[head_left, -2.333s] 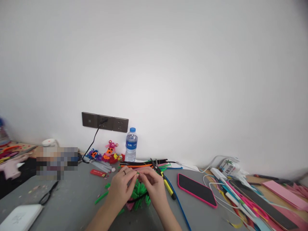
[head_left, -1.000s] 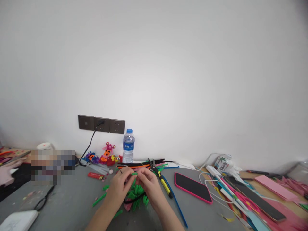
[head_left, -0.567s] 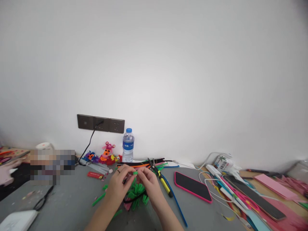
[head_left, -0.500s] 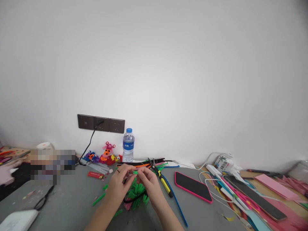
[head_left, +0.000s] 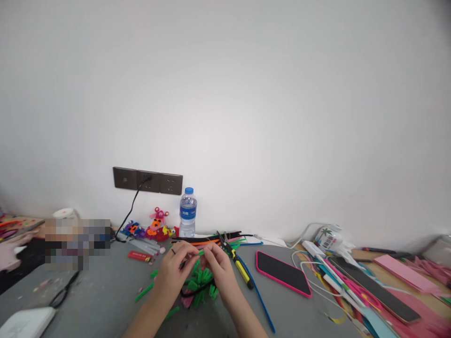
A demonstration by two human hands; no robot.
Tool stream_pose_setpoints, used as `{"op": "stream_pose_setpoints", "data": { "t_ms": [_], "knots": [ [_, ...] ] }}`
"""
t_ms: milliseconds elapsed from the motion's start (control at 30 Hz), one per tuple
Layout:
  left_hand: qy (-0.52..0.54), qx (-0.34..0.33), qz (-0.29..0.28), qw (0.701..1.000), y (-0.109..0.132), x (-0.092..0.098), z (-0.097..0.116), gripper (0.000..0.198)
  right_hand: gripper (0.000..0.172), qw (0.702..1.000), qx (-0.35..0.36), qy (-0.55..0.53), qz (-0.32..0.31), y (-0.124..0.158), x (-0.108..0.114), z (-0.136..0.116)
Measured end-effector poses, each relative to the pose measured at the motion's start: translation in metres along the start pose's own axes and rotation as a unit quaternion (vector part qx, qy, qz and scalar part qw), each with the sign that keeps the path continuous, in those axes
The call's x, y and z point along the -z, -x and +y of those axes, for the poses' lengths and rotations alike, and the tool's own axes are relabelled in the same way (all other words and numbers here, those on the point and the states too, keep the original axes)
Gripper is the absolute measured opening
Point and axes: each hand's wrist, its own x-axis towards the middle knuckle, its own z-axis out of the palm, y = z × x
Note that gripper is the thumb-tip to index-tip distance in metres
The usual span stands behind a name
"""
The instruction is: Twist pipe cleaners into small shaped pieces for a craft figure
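Between their fingertips, my left hand (head_left: 176,265) and my right hand (head_left: 219,265) pinch a small green pipe cleaner piece (head_left: 201,253). A dark ring sits on a left finger. Below and between the hands lies a pile of folded green pipe cleaners (head_left: 200,281), with pink and black pieces among them. Loose green pieces lie left of my left wrist. Yellow-handled pliers (head_left: 241,270) rest just right of my right hand, beside a long blue pipe cleaner (head_left: 260,300). Straight black, orange and pink pipe cleaners lie behind my hands, partly hidden.
A water bottle (head_left: 188,213) stands against the wall, near small colourful figures (head_left: 157,227). A red packet (head_left: 140,256) lies to the left. A pink-edged phone (head_left: 283,273) lies to the right, before cables, scissors and papers. A white box (head_left: 28,321) is at the near left.
My hands stay almost in place. The fingertips have shifted slightly, and the green piece between them is turned a little, tilting up to the right.
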Motion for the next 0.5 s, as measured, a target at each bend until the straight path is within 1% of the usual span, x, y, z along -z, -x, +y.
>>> {"op": "stream_pose_setpoints", "data": {
  "t_ms": [167, 500],
  "knots": [
    [0.008, -0.004, 0.003, 1.000, 0.0002, -0.0001, -0.0018, 0.009, 0.035, 1.000, 0.022, 0.008, -0.004, 0.0011, -0.0017, -0.0020],
    [0.002, 0.005, -0.011, 1.000, 0.0017, -0.0024, -0.0049, 0.007, 0.037, 1.000, 0.021, 0.005, -0.008, 0.0000, -0.0019, 0.0007]
  ]
}}
